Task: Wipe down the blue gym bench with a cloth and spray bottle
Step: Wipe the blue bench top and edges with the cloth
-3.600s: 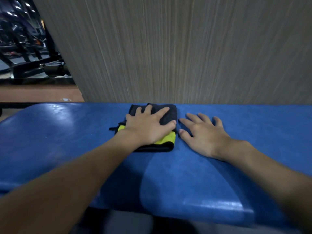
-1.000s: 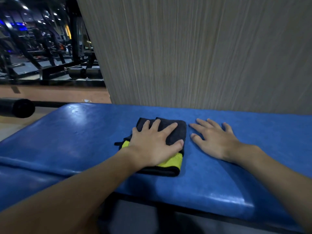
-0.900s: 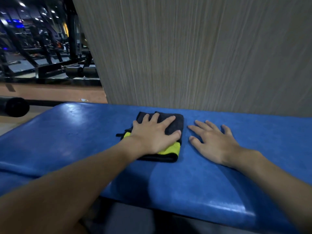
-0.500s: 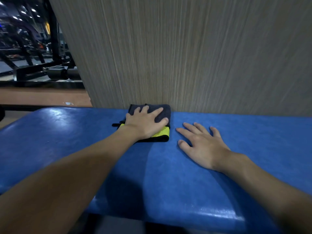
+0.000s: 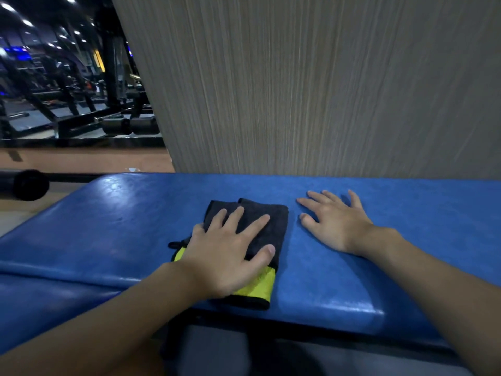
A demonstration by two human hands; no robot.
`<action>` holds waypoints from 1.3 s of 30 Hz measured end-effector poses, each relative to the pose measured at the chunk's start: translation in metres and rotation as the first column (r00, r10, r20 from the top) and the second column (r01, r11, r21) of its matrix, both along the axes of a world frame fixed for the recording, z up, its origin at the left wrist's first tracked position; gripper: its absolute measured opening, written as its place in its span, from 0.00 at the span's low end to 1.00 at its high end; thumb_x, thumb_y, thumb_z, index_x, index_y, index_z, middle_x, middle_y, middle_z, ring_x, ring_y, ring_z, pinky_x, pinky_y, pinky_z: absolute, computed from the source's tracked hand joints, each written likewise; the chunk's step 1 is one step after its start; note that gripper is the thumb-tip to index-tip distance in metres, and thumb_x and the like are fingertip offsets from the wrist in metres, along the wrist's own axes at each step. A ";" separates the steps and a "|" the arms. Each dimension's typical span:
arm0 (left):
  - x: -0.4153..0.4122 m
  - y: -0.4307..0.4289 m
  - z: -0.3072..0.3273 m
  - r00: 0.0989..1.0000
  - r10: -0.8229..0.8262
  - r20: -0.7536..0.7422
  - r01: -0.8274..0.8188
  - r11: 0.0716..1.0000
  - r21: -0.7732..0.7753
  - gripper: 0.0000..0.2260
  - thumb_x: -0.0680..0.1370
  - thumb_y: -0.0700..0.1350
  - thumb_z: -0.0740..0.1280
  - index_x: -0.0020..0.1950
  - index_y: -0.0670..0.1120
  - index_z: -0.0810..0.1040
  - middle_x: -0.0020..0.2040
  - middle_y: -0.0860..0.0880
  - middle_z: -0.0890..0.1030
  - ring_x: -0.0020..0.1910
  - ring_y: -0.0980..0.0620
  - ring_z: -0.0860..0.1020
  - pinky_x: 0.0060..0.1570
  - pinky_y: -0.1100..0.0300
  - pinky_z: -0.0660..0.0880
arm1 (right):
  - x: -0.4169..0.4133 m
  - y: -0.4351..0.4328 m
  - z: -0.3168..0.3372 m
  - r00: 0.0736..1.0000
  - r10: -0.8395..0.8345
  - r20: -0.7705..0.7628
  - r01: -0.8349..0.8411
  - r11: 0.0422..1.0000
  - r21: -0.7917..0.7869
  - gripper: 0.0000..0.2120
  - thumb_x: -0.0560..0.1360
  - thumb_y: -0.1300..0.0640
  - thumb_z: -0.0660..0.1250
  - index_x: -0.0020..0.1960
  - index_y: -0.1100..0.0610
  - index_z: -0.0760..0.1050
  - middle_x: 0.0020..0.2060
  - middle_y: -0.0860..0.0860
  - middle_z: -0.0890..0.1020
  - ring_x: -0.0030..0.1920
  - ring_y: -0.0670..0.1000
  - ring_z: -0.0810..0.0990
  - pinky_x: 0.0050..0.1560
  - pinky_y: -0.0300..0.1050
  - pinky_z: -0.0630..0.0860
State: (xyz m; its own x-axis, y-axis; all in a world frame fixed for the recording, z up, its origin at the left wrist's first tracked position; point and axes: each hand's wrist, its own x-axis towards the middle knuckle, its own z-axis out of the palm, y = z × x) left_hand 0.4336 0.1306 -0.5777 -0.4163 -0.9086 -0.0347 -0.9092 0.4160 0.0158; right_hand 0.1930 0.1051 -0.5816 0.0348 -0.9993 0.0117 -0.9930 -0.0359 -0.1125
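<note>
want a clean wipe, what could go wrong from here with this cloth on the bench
The folded black-and-yellow cloth has its yellow end at the near edge of the blue bench; a pull toward you could drag it off. The left hand presses flat on it, so the layers might slide or bunch. The right hand rests on the bench beside the cloth and may block a rightward stroke.

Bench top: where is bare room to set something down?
Bare: the bench left of the cloth, out to its rounded end; the stretch right of the right hand to the frame edge. Crowded: the middle, where the left hand presses the cloth and only a narrow gap separates it from the right hand.
</note>
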 end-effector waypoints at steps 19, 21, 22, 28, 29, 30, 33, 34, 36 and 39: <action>-0.051 -0.169 -0.001 0.987 0.114 -0.113 -0.117 0.993 -0.021 0.33 0.73 0.74 0.45 0.77 0.69 0.51 0.81 0.50 0.56 0.79 0.41 0.54 0.69 0.29 0.56 | 0.016 -0.017 -0.008 0.998 0.044 0.039 -0.044 0.999 0.006 0.27 0.82 0.41 0.44 0.80 0.42 0.51 0.81 0.44 0.49 0.80 0.49 0.44 0.77 0.63 0.41; -0.055 -0.177 -0.001 0.981 0.131 -0.145 -0.138 0.990 -0.035 0.31 0.73 0.73 0.46 0.77 0.69 0.54 0.79 0.50 0.59 0.77 0.41 0.57 0.68 0.30 0.58 | 0.015 -0.018 -0.009 0.998 0.040 0.048 -0.040 0.999 0.002 0.27 0.81 0.40 0.44 0.79 0.41 0.52 0.81 0.44 0.49 0.80 0.48 0.44 0.77 0.62 0.41; -0.055 -0.177 -0.002 0.979 0.133 -0.154 -0.140 0.989 -0.042 0.31 0.74 0.72 0.47 0.77 0.69 0.54 0.79 0.50 0.59 0.77 0.41 0.57 0.68 0.30 0.58 | 0.015 -0.018 -0.010 0.998 0.038 0.051 -0.038 0.999 0.001 0.27 0.81 0.40 0.44 0.79 0.41 0.52 0.81 0.43 0.49 0.80 0.48 0.44 0.77 0.62 0.41; -0.039 -0.145 -0.005 0.987 0.109 -0.115 -0.114 0.993 -0.035 0.30 0.77 0.72 0.47 0.78 0.69 0.50 0.82 0.51 0.52 0.80 0.43 0.51 0.71 0.32 0.53 | 0.014 -0.017 -0.009 0.997 0.030 0.071 -0.029 1.000 -0.009 0.27 0.81 0.40 0.46 0.79 0.40 0.53 0.80 0.42 0.51 0.80 0.47 0.45 0.77 0.60 0.41; -0.036 -0.136 -0.005 0.989 0.102 -0.109 -0.107 0.994 -0.038 0.30 0.77 0.72 0.47 0.78 0.69 0.50 0.82 0.51 0.52 0.80 0.43 0.51 0.71 0.32 0.53 | 0.014 -0.017 -0.009 0.997 0.026 0.072 -0.026 1.000 -0.007 0.27 0.81 0.39 0.46 0.79 0.40 0.53 0.80 0.42 0.51 0.80 0.47 0.45 0.77 0.60 0.41; -0.031 -0.124 -0.005 0.991 0.094 -0.099 -0.099 0.994 -0.046 0.30 0.77 0.72 0.47 0.79 0.69 0.50 0.82 0.51 0.52 0.80 0.44 0.51 0.71 0.33 0.54 | 0.014 -0.017 -0.009 0.997 0.024 0.073 -0.023 1.000 -0.004 0.27 0.81 0.39 0.46 0.79 0.40 0.53 0.80 0.43 0.51 0.80 0.47 0.46 0.77 0.60 0.41; -0.013 -0.082 -0.005 0.995 0.070 -0.072 -0.073 0.996 -0.053 0.30 0.77 0.72 0.46 0.79 0.69 0.49 0.83 0.51 0.51 0.81 0.45 0.50 0.71 0.35 0.55 | 0.015 -0.016 -0.007 0.997 0.015 0.072 -0.015 1.000 0.003 0.27 0.81 0.39 0.47 0.79 0.41 0.54 0.80 0.43 0.52 0.80 0.47 0.47 0.77 0.61 0.42; -0.006 -0.067 -0.004 0.996 0.063 -0.063 -0.066 0.997 -0.044 0.31 0.75 0.73 0.45 0.78 0.69 0.48 0.83 0.52 0.51 0.81 0.45 0.49 0.72 0.36 0.55 | 0.016 -0.016 -0.006 0.997 0.014 0.071 -0.014 1.000 0.005 0.27 0.81 0.39 0.47 0.79 0.41 0.54 0.80 0.43 0.52 0.80 0.48 0.47 0.77 0.61 0.42; 0.007 -0.039 -0.004 0.998 0.051 -0.038 -0.052 0.998 -0.025 0.35 0.71 0.74 0.40 0.78 0.70 0.45 0.83 0.52 0.49 0.81 0.46 0.48 0.73 0.37 0.55 | 0.017 -0.015 -0.004 0.997 0.015 0.069 -0.016 1.000 0.003 0.26 0.82 0.40 0.47 0.79 0.41 0.55 0.80 0.44 0.53 0.80 0.48 0.48 0.77 0.61 0.43; 0.020 -0.009 -0.001 0.999 0.040 -0.012 -0.040 0.999 -0.011 0.32 0.74 0.74 0.41 0.78 0.70 0.42 0.83 0.53 0.45 0.81 0.47 0.44 0.74 0.37 0.53 | 0.019 -0.010 -0.002 0.998 0.016 0.059 -0.016 1.000 0.003 0.26 0.82 0.41 0.47 0.79 0.43 0.56 0.80 0.45 0.55 0.80 0.49 0.49 0.76 0.63 0.44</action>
